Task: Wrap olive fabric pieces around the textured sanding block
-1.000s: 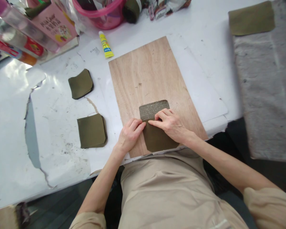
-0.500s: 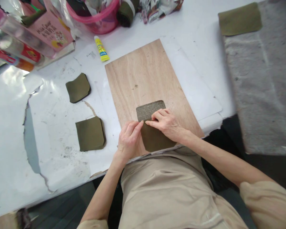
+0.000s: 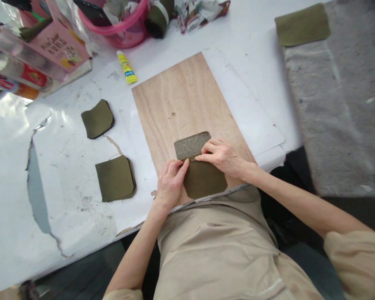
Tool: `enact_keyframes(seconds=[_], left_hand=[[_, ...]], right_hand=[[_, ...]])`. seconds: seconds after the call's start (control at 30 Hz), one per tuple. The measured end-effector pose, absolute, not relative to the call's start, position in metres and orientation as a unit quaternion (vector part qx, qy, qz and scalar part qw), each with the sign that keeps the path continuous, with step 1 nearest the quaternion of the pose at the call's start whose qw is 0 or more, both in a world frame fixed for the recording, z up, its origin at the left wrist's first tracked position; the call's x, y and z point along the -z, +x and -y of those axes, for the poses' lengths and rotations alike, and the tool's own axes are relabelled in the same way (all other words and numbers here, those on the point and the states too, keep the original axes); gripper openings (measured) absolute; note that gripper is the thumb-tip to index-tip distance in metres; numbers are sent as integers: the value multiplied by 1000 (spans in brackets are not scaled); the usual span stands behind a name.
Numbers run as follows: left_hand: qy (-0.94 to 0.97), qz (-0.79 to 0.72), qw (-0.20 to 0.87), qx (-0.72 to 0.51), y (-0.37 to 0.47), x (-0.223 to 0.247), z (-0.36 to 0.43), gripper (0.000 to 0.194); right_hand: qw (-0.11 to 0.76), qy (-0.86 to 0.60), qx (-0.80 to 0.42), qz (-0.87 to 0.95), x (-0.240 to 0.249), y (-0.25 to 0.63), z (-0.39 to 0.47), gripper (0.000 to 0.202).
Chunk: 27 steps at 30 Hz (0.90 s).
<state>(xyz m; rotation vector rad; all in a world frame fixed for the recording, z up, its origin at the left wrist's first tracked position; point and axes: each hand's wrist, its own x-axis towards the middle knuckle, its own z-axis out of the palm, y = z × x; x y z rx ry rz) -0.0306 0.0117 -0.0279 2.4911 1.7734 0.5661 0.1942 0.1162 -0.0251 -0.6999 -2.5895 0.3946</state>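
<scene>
On a wooden board (image 3: 181,104) lies an olive fabric piece (image 3: 206,181), its smooth side near my body. Overlapping or joined along its far edge is a speckled grey-brown piece (image 3: 190,146). My left hand (image 3: 171,181) has its fingers bent together, thumb and fingertips at the left end of the line between the two pieces. My right hand (image 3: 221,158) is closed in a pinch on the same line, a little further right. The fingertips of both hands touch the olive fabric piece.
Two stacks of olive pieces, the upper (image 3: 98,118) and lower (image 3: 115,179), lie left of the board. A yellow tube (image 3: 127,68), pink basket (image 3: 121,31), olive roll (image 3: 159,18) and bottles (image 3: 21,75) stand beyond. A grey padded surface (image 3: 340,104) is at right.
My right hand has slid slightly right along the line between the pieces, away from my left thumb. The whole view has shifted a little, so the table items appear further left.
</scene>
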Motion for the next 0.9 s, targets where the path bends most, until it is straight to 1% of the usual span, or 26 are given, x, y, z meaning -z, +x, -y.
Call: enact_keyframes(seconds=[0.23,0.47,0.6,0.77,0.9], left_hand=[[815,-566,-17,-119,-29,24,-12,44],[846,-532,-9,-32,-21,9,-18,46],[850,-526,-17,2,-19,5,-19,48],[858,-514,-11,6,-18,3,-20,50],[867,-498,-9,18,-16,0,-23,50]], right_hand=[[232,-246,-125,933,27,196,-115,24],[234,-241,-119,934,30,197,-115,24],[232,-248,-141,930,27,204,-117,26],[238,-273,-199,911,23,215,-116,28],[236,-280,-201,908,23,218,-116,27]])
